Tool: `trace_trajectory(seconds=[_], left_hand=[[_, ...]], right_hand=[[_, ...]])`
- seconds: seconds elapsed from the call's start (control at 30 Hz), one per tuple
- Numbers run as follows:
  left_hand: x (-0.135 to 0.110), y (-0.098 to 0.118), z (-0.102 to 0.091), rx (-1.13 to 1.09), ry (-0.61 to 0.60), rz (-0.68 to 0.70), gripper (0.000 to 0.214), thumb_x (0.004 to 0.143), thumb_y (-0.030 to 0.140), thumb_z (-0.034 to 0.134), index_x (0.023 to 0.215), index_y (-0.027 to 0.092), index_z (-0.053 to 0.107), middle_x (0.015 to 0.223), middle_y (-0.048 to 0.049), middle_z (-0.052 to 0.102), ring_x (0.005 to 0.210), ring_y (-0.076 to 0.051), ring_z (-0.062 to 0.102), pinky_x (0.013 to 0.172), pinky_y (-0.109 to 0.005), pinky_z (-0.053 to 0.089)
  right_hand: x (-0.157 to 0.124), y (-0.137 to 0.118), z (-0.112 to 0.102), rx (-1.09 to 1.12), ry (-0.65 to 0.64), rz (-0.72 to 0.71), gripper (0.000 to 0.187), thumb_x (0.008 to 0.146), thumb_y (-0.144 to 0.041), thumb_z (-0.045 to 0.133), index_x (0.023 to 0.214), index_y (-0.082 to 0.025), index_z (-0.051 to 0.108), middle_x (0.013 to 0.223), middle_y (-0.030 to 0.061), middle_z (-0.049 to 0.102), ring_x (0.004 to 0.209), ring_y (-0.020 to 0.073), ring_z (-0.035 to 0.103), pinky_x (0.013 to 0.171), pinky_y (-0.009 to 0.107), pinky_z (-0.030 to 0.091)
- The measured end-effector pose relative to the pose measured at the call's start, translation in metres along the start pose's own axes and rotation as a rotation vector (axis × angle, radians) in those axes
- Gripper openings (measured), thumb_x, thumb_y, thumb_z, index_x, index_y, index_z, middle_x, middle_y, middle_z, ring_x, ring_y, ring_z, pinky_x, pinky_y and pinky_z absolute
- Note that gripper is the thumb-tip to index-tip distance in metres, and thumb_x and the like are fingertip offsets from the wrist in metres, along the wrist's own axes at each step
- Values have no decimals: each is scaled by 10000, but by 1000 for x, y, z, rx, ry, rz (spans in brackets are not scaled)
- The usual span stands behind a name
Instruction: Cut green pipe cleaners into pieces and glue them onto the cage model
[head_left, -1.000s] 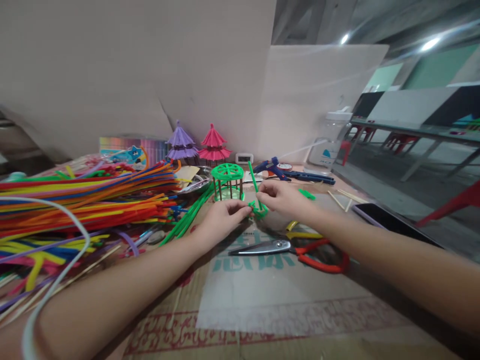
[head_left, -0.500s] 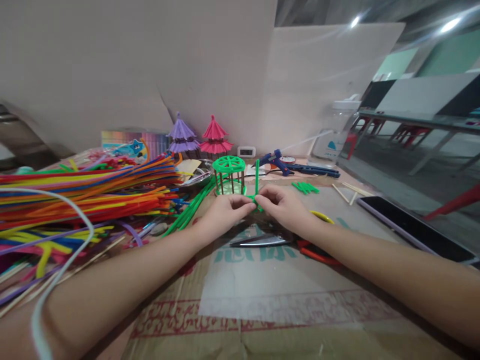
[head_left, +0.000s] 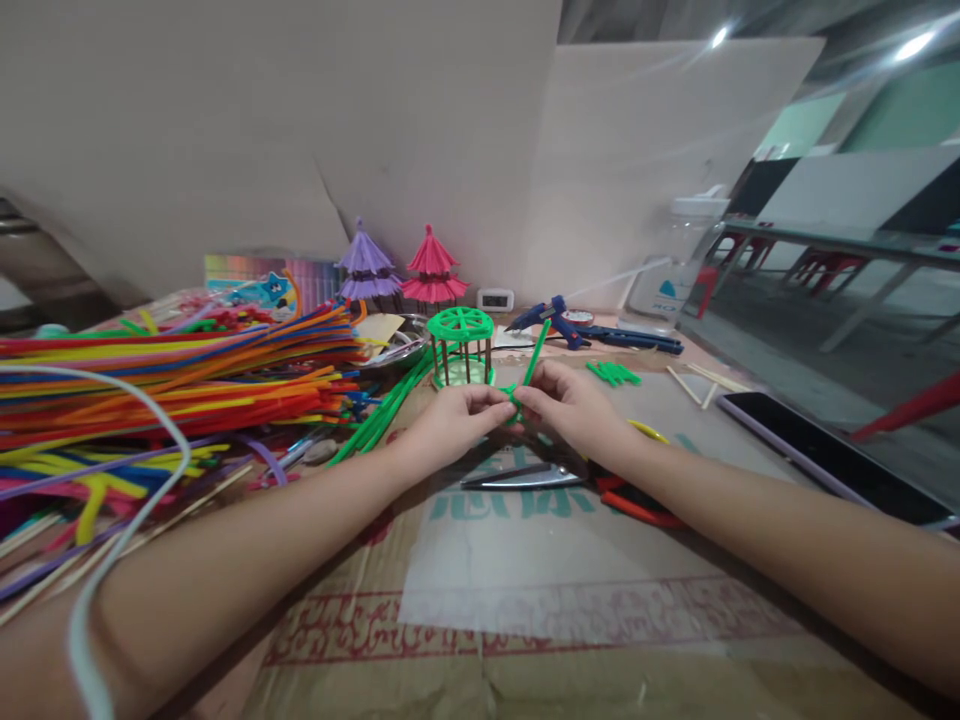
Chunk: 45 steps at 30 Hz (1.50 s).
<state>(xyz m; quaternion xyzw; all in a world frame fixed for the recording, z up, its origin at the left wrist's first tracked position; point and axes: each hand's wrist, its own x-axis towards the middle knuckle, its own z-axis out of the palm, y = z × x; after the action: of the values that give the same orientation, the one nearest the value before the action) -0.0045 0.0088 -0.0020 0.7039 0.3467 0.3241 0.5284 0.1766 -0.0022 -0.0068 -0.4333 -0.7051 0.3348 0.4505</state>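
Between my fingertips is a green pipe cleaner point(head_left: 538, 352), one straight end sticking up and leaning right, the rest bunched small at the fingers. My left hand point(head_left: 469, 418) pinches the bunched part from the left. My right hand point(head_left: 566, 402) pinches it from the right, fingers curled. Just behind my hands stands a round green frame with brown posts point(head_left: 461, 345). Below my hands lie scissors point(head_left: 521, 479), their blades pointing left and the orange-and-black handle partly under my right forearm.
Bundles of coloured pipe cleaners point(head_left: 172, 375) fill the left side. Behind stand a purple paper-like pagoda point(head_left: 365, 265), a pink one point(head_left: 431, 268) and a blue glue gun point(head_left: 551, 318). Short green pieces point(head_left: 613, 373), thin sticks point(head_left: 701, 385) and a phone point(head_left: 825, 450) lie right.
The upright end of the green pipe cleaner has tipped over to the right. Both hands stay pinched together in nearly the same place.
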Motion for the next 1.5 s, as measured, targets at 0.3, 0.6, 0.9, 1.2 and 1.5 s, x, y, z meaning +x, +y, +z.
trace_trajectory(seconds=[0.3,0.6,0.9,1.2,1.5], left_hand=[[0,1,-3,133,37,-19,240,806,341,639,863,127,731,835,-61,746,727,-153,650,687,-258,491],[0,3,-2,140,49,-20,213,793,322,638,842,136,730,813,-52,754,697,-152,655,661,-251,508],[0,4,-2,131,19,-25,219,810,324,629,825,127,726,827,-64,750,714,-151,655,690,-255,497],[1,3,-3,115,11,-31,202,815,309,626,818,127,715,820,-61,740,705,-142,644,686,-254,478],[0,9,-1,118,13,-77,218,815,321,626,828,118,704,821,-68,743,688,-138,643,643,-235,465]], right_hand=[[1,-1,-1,-82,-5,18,220,814,-378,590,724,-214,475,612,-51,494,553,110,456,519,249,360],[0,-4,1,6,-64,52,213,810,-384,601,750,-213,489,634,-46,542,560,114,520,517,247,399],[1,-3,2,155,-68,78,192,824,-391,574,808,-209,516,645,-49,561,561,114,568,521,247,426],[1,-2,2,146,-76,60,180,840,-369,561,792,-216,480,605,-59,537,556,120,556,518,250,398],[1,1,2,135,-55,20,187,845,-373,577,802,-206,504,637,-54,533,557,112,548,516,248,393]])
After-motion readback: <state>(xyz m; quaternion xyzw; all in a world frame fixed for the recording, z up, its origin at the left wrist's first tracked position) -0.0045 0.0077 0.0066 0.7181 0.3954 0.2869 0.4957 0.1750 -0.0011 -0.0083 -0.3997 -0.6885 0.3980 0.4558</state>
